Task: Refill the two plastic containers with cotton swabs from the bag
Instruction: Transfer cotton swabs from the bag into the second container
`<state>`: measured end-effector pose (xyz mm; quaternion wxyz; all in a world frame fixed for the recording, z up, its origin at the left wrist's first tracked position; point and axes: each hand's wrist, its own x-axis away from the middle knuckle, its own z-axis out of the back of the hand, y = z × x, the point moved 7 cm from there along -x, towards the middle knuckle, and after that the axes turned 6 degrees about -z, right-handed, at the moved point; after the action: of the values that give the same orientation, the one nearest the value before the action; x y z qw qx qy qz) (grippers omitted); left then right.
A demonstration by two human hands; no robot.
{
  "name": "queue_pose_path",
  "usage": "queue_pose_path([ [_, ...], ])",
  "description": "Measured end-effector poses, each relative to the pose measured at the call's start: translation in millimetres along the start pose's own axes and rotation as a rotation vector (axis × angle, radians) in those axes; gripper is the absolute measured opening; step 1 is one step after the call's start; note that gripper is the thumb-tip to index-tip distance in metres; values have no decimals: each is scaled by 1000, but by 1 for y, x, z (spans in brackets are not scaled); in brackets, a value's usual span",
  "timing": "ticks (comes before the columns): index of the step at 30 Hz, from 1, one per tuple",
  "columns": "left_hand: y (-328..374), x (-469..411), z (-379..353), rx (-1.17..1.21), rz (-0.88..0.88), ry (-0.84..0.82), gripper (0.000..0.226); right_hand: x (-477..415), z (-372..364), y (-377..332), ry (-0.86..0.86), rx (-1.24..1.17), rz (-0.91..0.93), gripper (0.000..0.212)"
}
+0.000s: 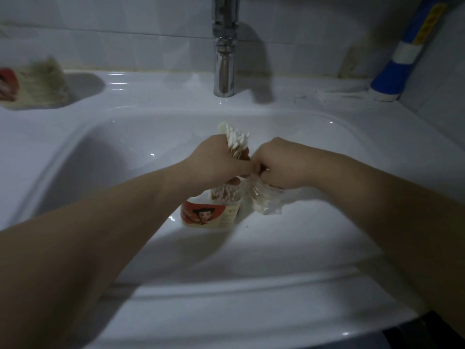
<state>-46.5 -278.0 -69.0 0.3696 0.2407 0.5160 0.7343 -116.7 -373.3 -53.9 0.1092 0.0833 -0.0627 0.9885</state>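
Head cam, both hands over the sink (pixel 327 137): my left hand (pixel 216 165) grips a bunch of cotton swabs (pixel 236 142), my right hand (pixel 281 165) clutches the clear bag (pixel 266 202) right beside it. One container (pixel 211 212) sits just under the left hand, swabs inside.

Colours: white dominant, red-orange accent.
White ceramic sink (pixel 141 137); clear plastic container (pixel 214 212), red-orange cartoon label; white-tipped tan-stick cotton swabs (pixel 236 141); clear plastic bag (pixel 264 202); blue-white tube (pixel 400 59), yellow label.
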Motion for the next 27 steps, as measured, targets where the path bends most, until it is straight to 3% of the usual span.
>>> queue_pose_path([
  [4, -5, 1, 0, -63, 55, 14, 13, 5, 5, -9, -1, 73, 85, 17],
  [9, -10, -1, 8, -172, 108, 65, 11, 9, 24, -6, 132, 25, 90, 19],
  [20, -13, -2, 12, -200, 151, 68, 5, 19, 44, 29, 189, -735, -54, 19],
  [23, -11, -4, 19, -199, 119, 134, 3, 19, 50, 34, 241, -850, -50, 17],
  [27, 5, -4, 27, -169, -22, 263, 20, 16, 49, 37, 234, -1006, -43, 13],
])
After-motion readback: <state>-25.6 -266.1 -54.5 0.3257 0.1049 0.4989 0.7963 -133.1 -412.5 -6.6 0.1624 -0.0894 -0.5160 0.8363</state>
